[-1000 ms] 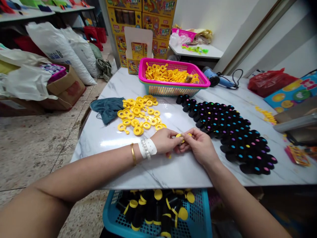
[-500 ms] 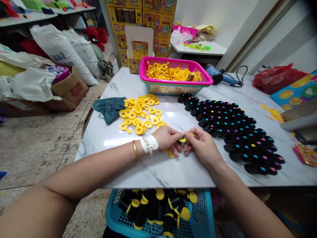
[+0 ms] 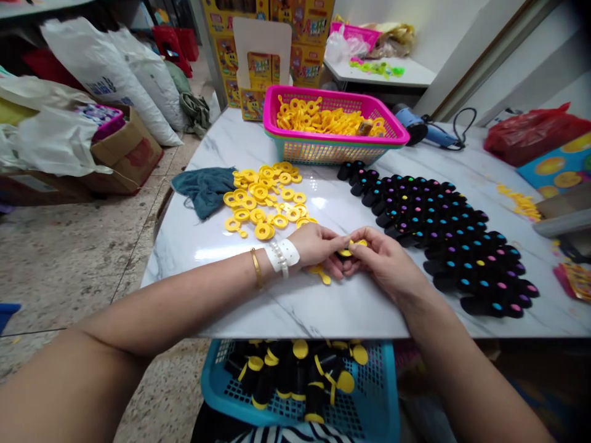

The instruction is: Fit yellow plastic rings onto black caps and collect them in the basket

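Note:
Close together over the front of the marble-patterned table (image 3: 286, 311), both my hands grip one small piece. My left hand (image 3: 318, 247) and my right hand (image 3: 381, 255) have their fingers closed on a yellow plastic ring (image 3: 353, 247) with something dark beneath it, mostly covered by the fingers. Under my left hand lies another yellow piece with a tab (image 3: 323, 275). A loose heap of yellow plastic rings (image 3: 263, 195) spreads beyond my left wrist. Rows of black cylinders with coloured dots on their ends (image 3: 443, 227) lie to the right of my right hand.
A pink basket (image 3: 332, 138) of yellow pieces stands at the back, beside a blue power tool (image 3: 425, 128). The dark cloth (image 3: 205, 189) lies left of the heap. Below the table edge is a blue basket (image 3: 392, 394) holding black cylinders with yellow caps. Yellow boxes (image 3: 309, 61) are stacked behind.
The camera view has shifted slightly, and more of the lap shows below. Both hands stay together on the yellow ring, with the right fingers now pressing on its top.

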Motion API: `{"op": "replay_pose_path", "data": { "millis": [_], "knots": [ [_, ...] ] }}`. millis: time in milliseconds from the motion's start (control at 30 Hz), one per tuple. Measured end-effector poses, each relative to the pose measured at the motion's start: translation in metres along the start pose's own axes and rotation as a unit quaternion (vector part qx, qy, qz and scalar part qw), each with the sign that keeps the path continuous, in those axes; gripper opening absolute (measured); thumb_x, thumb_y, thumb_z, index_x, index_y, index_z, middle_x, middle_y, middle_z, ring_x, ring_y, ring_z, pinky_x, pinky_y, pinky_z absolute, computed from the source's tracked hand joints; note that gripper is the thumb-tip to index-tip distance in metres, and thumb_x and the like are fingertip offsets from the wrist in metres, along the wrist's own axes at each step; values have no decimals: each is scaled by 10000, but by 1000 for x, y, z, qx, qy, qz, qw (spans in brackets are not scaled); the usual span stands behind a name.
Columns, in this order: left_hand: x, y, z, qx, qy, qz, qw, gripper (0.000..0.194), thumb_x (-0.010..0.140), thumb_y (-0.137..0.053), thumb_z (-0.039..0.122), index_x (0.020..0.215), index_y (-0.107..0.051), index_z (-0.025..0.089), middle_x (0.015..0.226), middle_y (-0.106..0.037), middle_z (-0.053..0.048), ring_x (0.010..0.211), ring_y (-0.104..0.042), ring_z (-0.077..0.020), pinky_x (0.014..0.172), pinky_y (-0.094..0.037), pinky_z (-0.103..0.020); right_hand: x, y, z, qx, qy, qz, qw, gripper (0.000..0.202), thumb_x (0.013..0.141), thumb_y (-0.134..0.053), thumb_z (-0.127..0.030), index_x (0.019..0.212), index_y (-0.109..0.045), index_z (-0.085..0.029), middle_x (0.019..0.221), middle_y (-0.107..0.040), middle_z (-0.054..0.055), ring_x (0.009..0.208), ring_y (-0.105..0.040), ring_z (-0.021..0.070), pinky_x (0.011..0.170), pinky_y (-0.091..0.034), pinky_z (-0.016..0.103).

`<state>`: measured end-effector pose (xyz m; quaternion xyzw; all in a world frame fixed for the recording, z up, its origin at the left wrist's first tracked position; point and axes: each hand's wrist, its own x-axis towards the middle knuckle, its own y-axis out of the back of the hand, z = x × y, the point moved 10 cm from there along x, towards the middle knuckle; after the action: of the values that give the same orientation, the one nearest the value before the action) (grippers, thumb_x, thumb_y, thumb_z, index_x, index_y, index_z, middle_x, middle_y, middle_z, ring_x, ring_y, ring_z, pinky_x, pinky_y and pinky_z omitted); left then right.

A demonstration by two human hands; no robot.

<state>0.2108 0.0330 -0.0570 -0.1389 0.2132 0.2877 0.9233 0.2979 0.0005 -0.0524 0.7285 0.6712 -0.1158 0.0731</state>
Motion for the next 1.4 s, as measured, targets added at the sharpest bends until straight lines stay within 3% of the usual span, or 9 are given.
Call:
{"op": "replay_pose_path", "data": {
  "millis": [233, 467, 600, 700, 800, 900, 1067, 1200, 1400],
  "knots": [
    [4, 3, 2, 21, 16, -12, 1000, 326, 925, -537, 399, 775, -603, 117, 535, -632, -20, 385, -573, -94, 348, -328, -153, 0, -2, -5, -12, 21, -3, 1000, 292, 773, -735, -363, 877, -522, -191, 591, -650, -30, 488, -616, 114, 492, -522, 226],
    [2, 12, -2, 98, -9, 16, 995, 467, 895, -467, 587, 943, -579, 136, 586, -629, -14, 421, -575, -123, 380, -326, -193, 1, 2, -1, 14, 40, -9, 999, 256, 787, -727, -327, 880, -531, -191, 524, -589, -69, 394, -512, 71, 383, -401, 160],
    [-12, 19, 27, 289, -182, 131, 931, 432, 776, -670, 510, 1039, -652, 167, 632, -632, 8, 546, -577, -125, 513, -371, -213, 0, 7, -1, 23, 46, 20, 998, 234, 784, -729, -302, 857, -538, -187, 487, -568, -72, 347, -459, 61, 331, -361, 144],
    [-19, 12, 38, 355, -255, 133, 890, 255, 795, -674, 388, 934, -699, 176, 640, -628, 14, 601, -553, -116, 578, -364, -213, -2, 6, -3, 65, 41, 16, 997, 231, 787, -713, -281, 931, -561, -182, 555, -606, -50, 393, -522, 76, 346, -405, 148],
    [-16, 7, 39, 404, -271, 111, 867, 215, 821, -639, 354, 767, -682, 150, 601, -594, 10, 571, -503, -110, 561, -324, -224, -3, 4, -6, 143, 25, -10, 989, 291, 780, -681, -268, 1032, -568, -175, 638, -645, -19, 484, -613, 118, 400, -488, 187],
    [-15, 2, 40, 457, -282, 109, 836, 256, 792, -651, 357, 651, -627, 145, 578, -559, 6, 567, -477, -116, 554, -304, -239, -2, 0, -3, 153, -16, -52, 987, 269, 792, -668, -277, 1016, -581, -158, 595, -617, -28, 383, -549, 91, 328, -423, 159],
    [-32, -1, 50, 535, -288, 159, 778, 219, 754, -590, 352, 710, -642, 144, 677, -609, -47, 612, -534, -155, 566, -355, -264, -1, 2, 3, 150, -55, -58, 985, 221, 816, -681, -335, 927, -579, -173, 456, -464, -105, 257, -244, 3, 253, -176, 89],
    [-48, -4, 57, 623, -276, 180, 709, 272, 720, -556, 373, 794, -663, 134, 782, -641, -88, 616, -571, -202, 500, -327, -293, -5, -7, 3, 93, -46, -91, 990, 223, 810, -713, -327, 918, -591, -174, 485, -503, -94, 272, -303, -2, 274, -204, 80],
    [-40, -11, 47, 605, -282, 127, 733, 229, 725, -547, 335, 804, -672, 159, 815, -650, -71, 669, -598, -192, 522, -368, -281, -15, -19, 5, 97, -50, -173, 979, 294, 812, -694, -401, 961, -631, -155, 659, -671, 11, 380, -560, 75, 283, -340, 117]
  ]
}}
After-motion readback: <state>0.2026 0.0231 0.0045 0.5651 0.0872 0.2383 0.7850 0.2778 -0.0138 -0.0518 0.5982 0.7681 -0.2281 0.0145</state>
